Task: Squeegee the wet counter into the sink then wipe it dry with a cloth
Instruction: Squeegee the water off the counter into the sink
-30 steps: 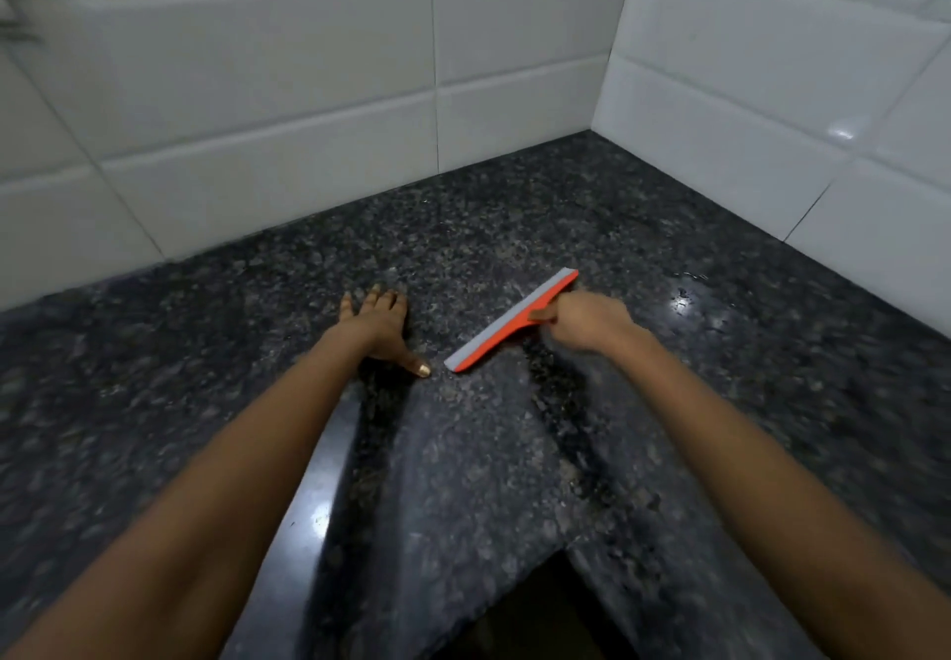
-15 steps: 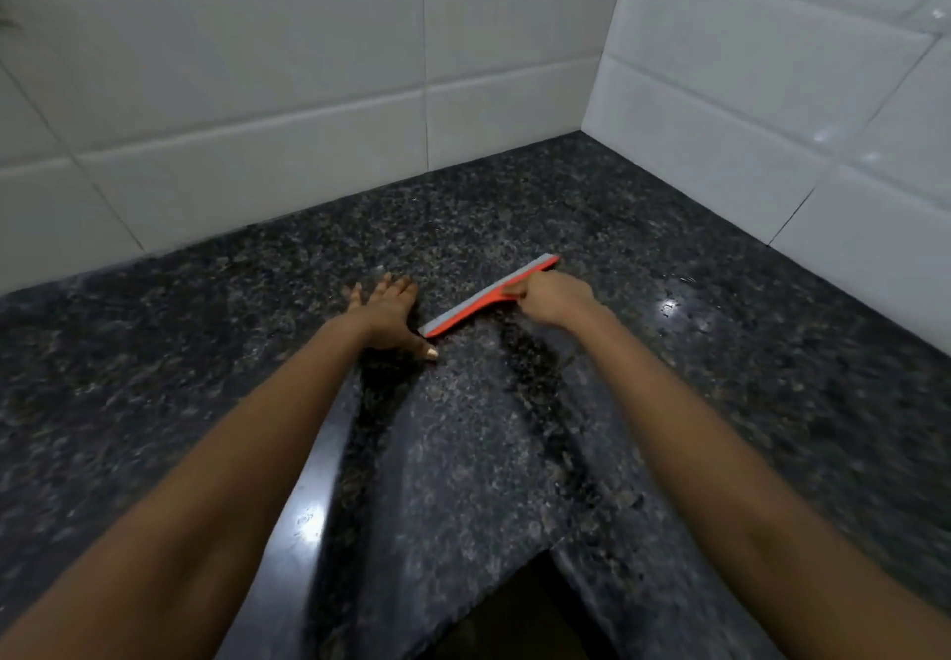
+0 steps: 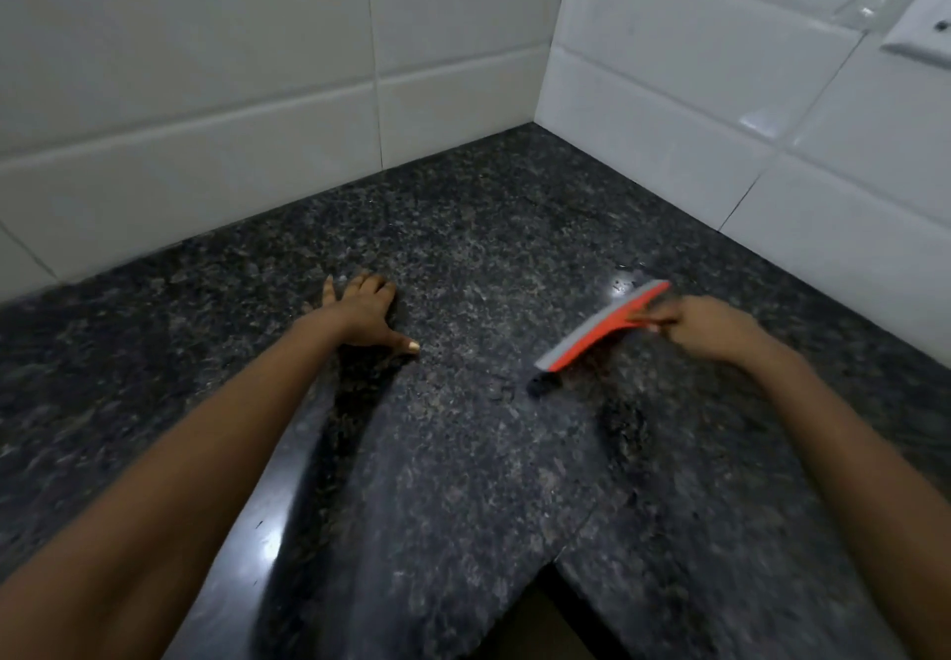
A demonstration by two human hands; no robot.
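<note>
An orange squeegee (image 3: 592, 335) with a grey blade lies at a slant on the dark speckled granite counter (image 3: 489, 247), right of centre. My right hand (image 3: 715, 327) grips its handle from the right, fingers curled round it. A glossy wet patch shines on the stone just beyond the blade's far end. My left hand (image 3: 363, 312) rests flat on the counter to the left, fingers spread and thumb pointing right, well apart from the squeegee. No sink and no cloth appear in this view.
White tiled walls (image 3: 206, 93) meet in a corner behind the counter and close it off at the back and right. A white wall plate (image 3: 921, 36) sits at the upper right. The counter's front edge drops to a dark gap (image 3: 545, 628) at the bottom.
My right hand has carried the squeegee to the right, away from my left thumb, opening a wide gap. My left hand has stayed flat in place.
</note>
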